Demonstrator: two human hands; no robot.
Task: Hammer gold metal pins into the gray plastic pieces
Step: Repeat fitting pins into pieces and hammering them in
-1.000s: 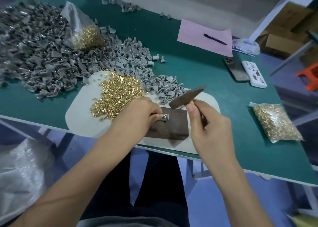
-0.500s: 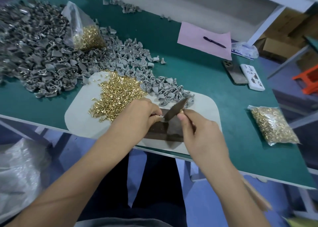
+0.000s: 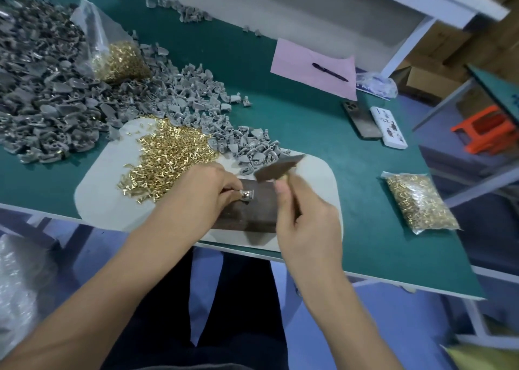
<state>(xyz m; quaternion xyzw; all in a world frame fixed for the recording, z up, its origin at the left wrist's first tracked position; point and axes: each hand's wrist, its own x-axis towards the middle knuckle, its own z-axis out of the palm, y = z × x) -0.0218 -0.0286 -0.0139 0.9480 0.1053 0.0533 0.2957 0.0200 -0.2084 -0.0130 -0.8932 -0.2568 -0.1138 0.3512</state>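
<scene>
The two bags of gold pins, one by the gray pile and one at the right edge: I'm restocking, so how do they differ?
The bag by the gray pile stands propped up among the gray plastic pieces, pins sunk to its bottom and its clear top empty. The bag at the right edge lies flat, alone on the green table, pins spread through its whole length. Both are clear plastic and hold gold pins.

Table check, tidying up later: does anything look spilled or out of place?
A few gray pieces lie scattered at the far edge, apart from the main pile. Loose pins are heaped on the white mat, not bagged.
</scene>
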